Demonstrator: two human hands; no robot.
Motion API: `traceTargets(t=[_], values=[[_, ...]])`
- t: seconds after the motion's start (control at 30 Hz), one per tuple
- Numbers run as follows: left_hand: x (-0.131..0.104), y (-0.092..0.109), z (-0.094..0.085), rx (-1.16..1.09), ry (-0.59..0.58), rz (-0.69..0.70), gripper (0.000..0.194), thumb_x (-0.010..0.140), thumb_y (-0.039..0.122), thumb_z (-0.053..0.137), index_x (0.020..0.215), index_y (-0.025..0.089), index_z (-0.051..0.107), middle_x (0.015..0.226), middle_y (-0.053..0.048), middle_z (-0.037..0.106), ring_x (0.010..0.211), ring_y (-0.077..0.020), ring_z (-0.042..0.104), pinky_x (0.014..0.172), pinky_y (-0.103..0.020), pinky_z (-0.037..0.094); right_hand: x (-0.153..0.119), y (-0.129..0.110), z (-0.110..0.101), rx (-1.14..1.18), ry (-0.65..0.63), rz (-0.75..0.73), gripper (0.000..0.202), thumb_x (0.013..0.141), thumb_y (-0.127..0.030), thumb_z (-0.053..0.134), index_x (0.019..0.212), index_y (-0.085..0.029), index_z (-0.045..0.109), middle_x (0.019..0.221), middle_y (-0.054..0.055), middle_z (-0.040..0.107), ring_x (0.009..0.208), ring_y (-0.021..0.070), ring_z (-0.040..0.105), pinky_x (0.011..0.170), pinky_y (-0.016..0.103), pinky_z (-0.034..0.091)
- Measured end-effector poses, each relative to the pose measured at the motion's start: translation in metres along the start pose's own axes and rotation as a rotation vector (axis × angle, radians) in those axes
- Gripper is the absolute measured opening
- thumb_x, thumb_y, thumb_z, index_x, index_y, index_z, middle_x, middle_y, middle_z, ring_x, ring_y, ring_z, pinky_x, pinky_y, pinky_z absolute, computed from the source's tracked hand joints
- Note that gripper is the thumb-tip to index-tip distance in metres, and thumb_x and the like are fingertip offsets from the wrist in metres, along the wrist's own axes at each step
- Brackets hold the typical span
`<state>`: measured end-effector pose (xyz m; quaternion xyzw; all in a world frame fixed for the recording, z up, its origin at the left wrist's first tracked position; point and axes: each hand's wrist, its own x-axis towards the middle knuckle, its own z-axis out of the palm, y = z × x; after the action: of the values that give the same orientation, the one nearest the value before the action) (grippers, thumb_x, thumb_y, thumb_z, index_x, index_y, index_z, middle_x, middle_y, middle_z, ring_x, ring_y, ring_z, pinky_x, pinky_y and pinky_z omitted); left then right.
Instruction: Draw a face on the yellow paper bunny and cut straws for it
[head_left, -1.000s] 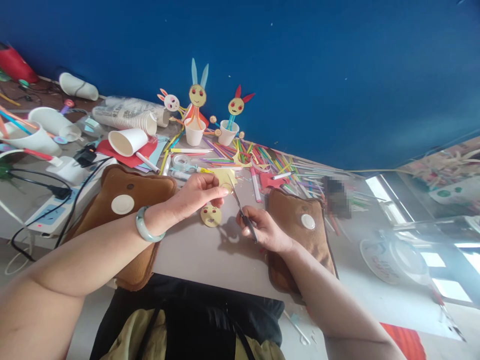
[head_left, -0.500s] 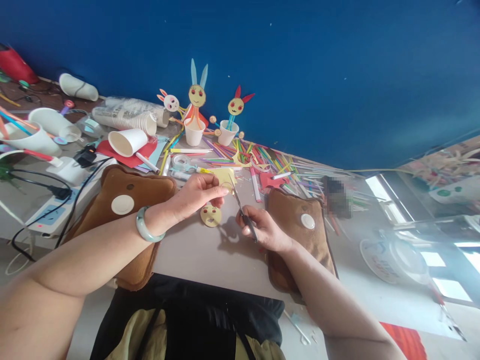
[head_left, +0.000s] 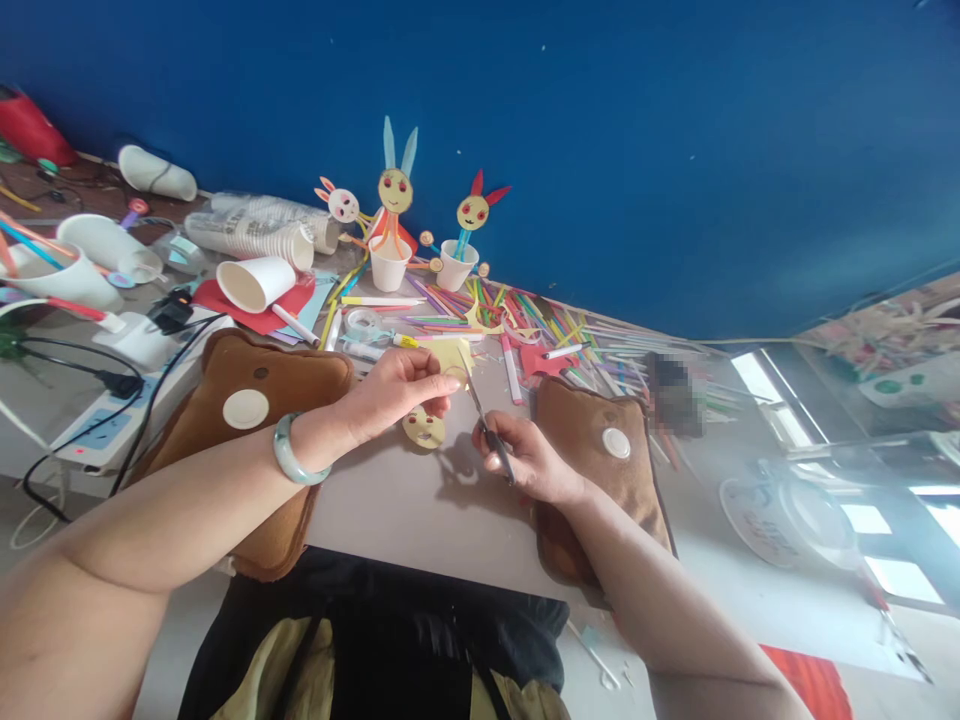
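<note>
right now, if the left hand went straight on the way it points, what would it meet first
Probably the scissors in the right hand, by the yellow paper that the left hand seems to pinch, though depth is unclear.

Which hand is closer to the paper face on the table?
Left. In view, the left hand overlaps the top of the paper face; the right hand, holding scissors, sits apart to its right.

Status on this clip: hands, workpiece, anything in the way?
Left hand pinching yellow paper. Right hand gripping scissors, blades at the paper. In the way: left hand partly hides face cutout.
</note>
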<state>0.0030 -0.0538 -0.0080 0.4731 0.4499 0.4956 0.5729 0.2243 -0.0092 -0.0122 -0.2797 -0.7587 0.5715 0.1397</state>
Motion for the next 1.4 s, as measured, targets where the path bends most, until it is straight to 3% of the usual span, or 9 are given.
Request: traceTargets(t=[0.2,0.5,1.4], values=[[-0.0004,0.0000,-0.0002,-0.027,-0.005,0.013,0.023,0.080,0.033,0.068,0.070,0.014,0.059,0.065,0.000,0.064,0.061,-0.0095,0.060,0.061,-0.023,0.049,-0.0002,-0.0004,0.0003,0.022,0.002,-0.004,0.056,0.070,-0.071,0.066,0.068,-0.019,0.045,0.063,-0.003,0.046,0.057,0.0088,0.036,0.051,0.022,0.031],[-0.0001,0.0003,0.0003,-0.049,-0.024,0.018,0.020,0.080,0.033,0.069,0.079,0.014,0.065,0.065,0.001,0.064,0.061,-0.0095,0.061,0.063,-0.024,0.052,0.0001,0.0007,-0.0006,0.002,0.011,-0.025,0.055,0.071,-0.069,0.067,0.068,-0.018,0.047,0.062,-0.004,0.045,0.056,0.0080,0.035,0.050,0.023,0.029],[0.0002,-0.0006,-0.0022,-0.036,-0.029,0.018,0.025,0.078,0.038,0.069,0.070,0.016,0.059,0.066,0.001,0.062,0.062,-0.0099,0.058,0.057,-0.022,0.045,-0.0012,0.0019,-0.0011,-0.030,0.018,-0.014,0.056,0.071,-0.070,0.066,0.067,-0.019,0.045,0.060,-0.004,0.046,0.055,0.0085,0.036,0.049,0.022,0.032]])
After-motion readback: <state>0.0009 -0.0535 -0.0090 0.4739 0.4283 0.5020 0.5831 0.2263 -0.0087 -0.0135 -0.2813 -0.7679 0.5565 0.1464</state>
